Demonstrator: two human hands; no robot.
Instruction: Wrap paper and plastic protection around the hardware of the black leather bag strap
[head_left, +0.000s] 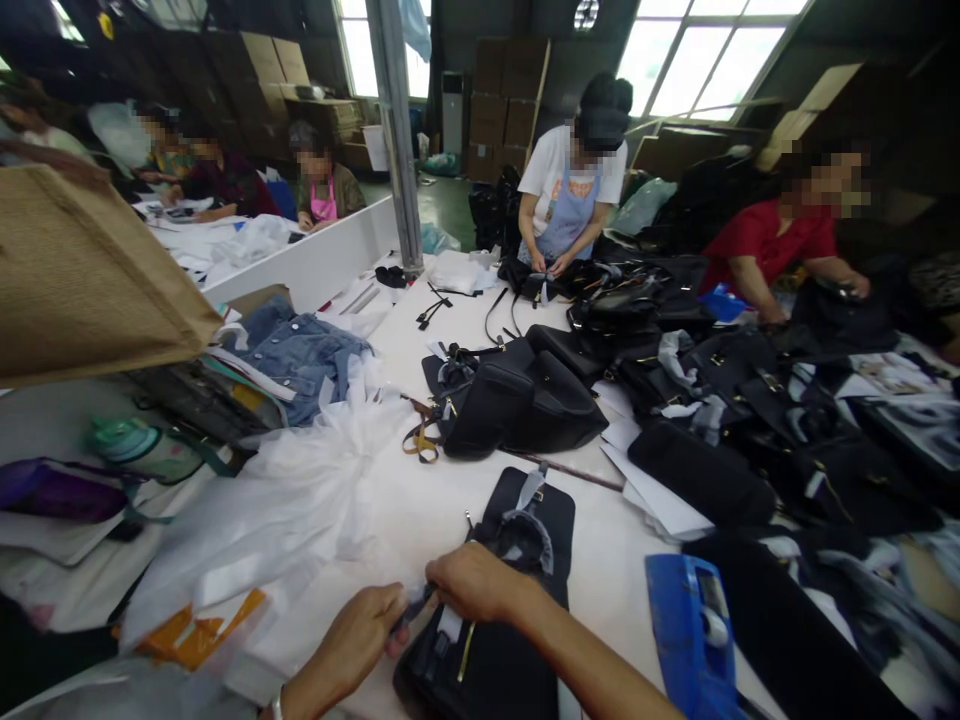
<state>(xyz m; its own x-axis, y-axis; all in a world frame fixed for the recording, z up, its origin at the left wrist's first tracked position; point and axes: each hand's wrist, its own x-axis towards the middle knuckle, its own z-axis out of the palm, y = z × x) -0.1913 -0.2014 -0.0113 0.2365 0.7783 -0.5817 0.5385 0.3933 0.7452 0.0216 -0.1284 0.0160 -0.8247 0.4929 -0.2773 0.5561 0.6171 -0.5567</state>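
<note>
A black bag [517, 655] lies on the white table right in front of me, its flap spread away from me. Pale wrapping covers its looped handle [544, 530], and a gold zipper [466, 652] shows on the near part. At the bag's left side, my left hand [367, 630] is closed on a short dark strap [415, 606]. My right hand [472, 582] reaches across the bag and pinches the same strap from the other side. Its fingertips are partly hidden, and I cannot make out the strap's end.
Thin white wrapping sheets [322, 490] heap on the left beside a denim garment [300, 355]. More black bags [517, 395] lie ahead and to the right. A blue tape dispenser [690, 625] stands at right. One co-worker [566, 200] handles a bag across the table; others sit farther off.
</note>
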